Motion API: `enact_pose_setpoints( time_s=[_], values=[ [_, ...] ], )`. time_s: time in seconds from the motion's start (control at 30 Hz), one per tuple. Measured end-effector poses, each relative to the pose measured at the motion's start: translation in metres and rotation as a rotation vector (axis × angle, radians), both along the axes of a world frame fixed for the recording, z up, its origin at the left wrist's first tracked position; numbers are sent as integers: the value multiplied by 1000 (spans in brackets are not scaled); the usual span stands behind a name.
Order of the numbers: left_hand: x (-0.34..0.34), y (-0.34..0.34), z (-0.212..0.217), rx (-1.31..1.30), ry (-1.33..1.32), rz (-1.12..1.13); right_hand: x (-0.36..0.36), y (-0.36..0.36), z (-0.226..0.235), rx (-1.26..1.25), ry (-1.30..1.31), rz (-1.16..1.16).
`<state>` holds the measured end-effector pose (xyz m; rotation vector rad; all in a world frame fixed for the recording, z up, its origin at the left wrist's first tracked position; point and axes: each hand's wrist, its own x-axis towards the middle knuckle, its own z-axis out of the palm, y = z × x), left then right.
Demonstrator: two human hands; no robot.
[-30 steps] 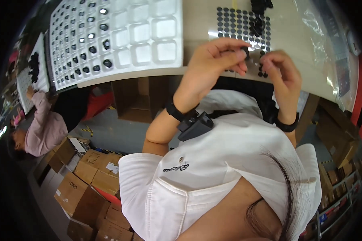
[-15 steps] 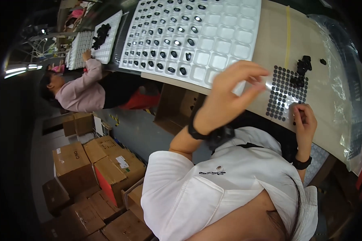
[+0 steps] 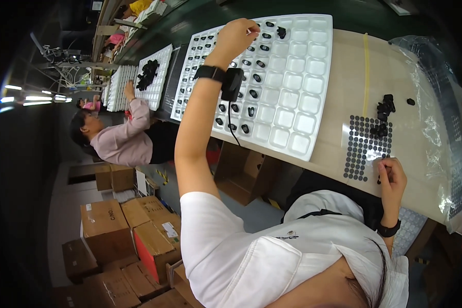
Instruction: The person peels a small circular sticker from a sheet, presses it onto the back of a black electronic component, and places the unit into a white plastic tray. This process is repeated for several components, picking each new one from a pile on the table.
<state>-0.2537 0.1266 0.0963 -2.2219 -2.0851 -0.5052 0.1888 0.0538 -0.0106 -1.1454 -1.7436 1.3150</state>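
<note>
My left hand (image 3: 237, 37) is stretched out over the far rows of the white compartment tray (image 3: 297, 110). Its grip is pinched shut, presumably on one small black part, though the part is hidden by the fingers, so I can't confirm that. My right hand (image 3: 391, 177) rests at the near edge of the sheet of black round stickers (image 3: 363, 148). Its fingertips are together on the sheet, and I can't tell whether it holds a dot.

Risks as I see them:
- The long reach means the forearm and the wrist device with its dangling cable (image 3: 232, 110) hang right above filled pockets. A snag could flip parts out of their cells.
- A release off-centre could land the part on a rib or in the neighbouring cell.
- The loose pile of black parts (image 3: 384, 110) sits just beyond the sticker sheet. A right-hand sweep could scatter them toward the clear plastic bag (image 3: 436, 128).
- The sheet lies near the tabletop (image 3: 344, 77) edge, so a tug could slide it off.
</note>
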Motion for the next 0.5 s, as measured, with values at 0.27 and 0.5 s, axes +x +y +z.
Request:
enact_pose_setpoints(
  time_s=[0.27,0.5],
  values=[
    [15,59,-44,-155,-228,46,4,-3,4,-66,57,-27],
    [-10,47,-48,-124,-674,-20,-2,-1,-1,21,55,-57]
  ],
)
